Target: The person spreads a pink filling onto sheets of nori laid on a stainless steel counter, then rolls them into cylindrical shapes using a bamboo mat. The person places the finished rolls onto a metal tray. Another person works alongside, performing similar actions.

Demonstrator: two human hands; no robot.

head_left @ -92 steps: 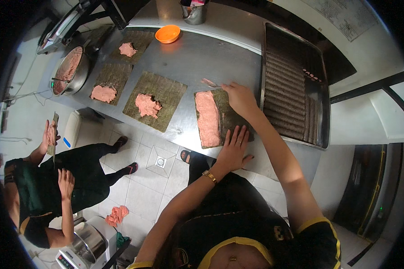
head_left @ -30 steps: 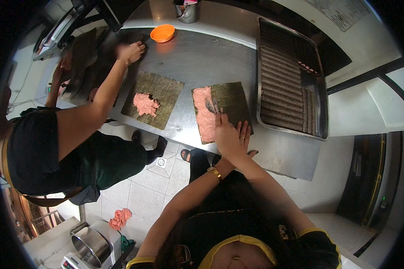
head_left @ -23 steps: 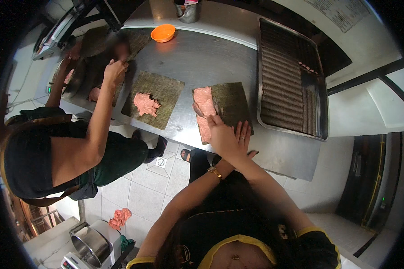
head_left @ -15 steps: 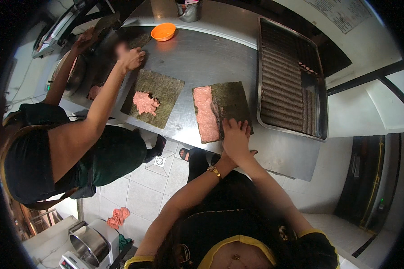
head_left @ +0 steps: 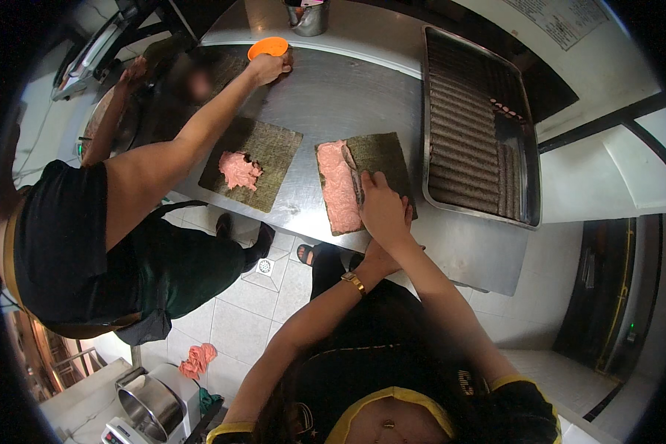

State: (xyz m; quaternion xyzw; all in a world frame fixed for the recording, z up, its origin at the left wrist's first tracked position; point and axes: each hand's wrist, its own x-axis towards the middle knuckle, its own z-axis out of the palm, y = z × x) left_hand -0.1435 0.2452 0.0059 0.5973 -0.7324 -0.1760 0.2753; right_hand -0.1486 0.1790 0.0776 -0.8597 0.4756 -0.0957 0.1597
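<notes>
A dark green seaweed sheet lies on the steel table in front of me, with a strip of pink paste spread along its left side. A narrow dark fold of the sheet runs beside the paste. My right hand is on this fold, its fingertips gathered against the edge near the middle. My left hand, below a gold wristwatch, crosses under my right wrist at the table's near edge. The right forearm hides most of its fingers. A second seaweed sheet with a ragged lump of pink paste lies to the left.
A deep metal tray with rows of long dark rolls stands at the right. At the left, a co-worker's hand is at an orange bowl. A metal pot stands behind. A steel mixing bowl sits at the lower left.
My right hand has moved up and left, from lying flat on the sheet to its fold, with fingers drawn together. The co-worker's hand has reached right to the orange bowl.
</notes>
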